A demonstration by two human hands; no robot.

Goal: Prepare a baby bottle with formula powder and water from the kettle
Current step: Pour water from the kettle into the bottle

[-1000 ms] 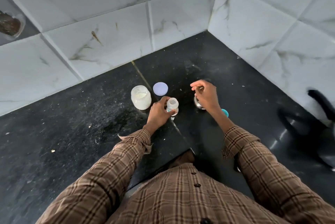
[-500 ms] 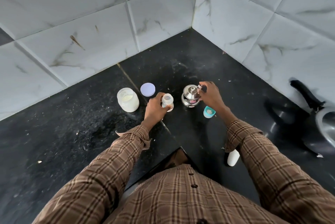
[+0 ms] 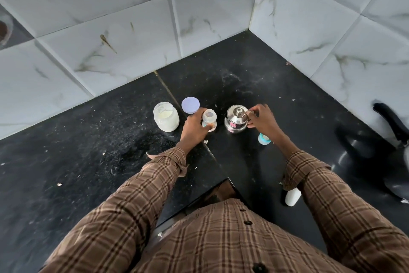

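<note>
A small clear baby bottle (image 3: 209,117) stands uncapped on the black counter (image 3: 88,162), and my left hand (image 3: 193,127) grips it from the left. Just right of it sits a small steel kettle (image 3: 236,119) with its lid on. My right hand (image 3: 262,120) holds the kettle's handle on its right side, fingers curled round it. An open jar of pale formula powder (image 3: 166,119) stands left of the bottle, with its lilac lid (image 3: 190,105) lying flat behind.
A teal bottle cap (image 3: 263,139) lies by my right wrist and a white cap (image 3: 292,196) near my right elbow. A dark pan with a black handle (image 3: 389,122) sits far right. Tiled walls meet in a corner behind the counter.
My right hand has come down from above the kettle onto its handle. The left hand keeps holding the bottle. The view has shifted slightly.
</note>
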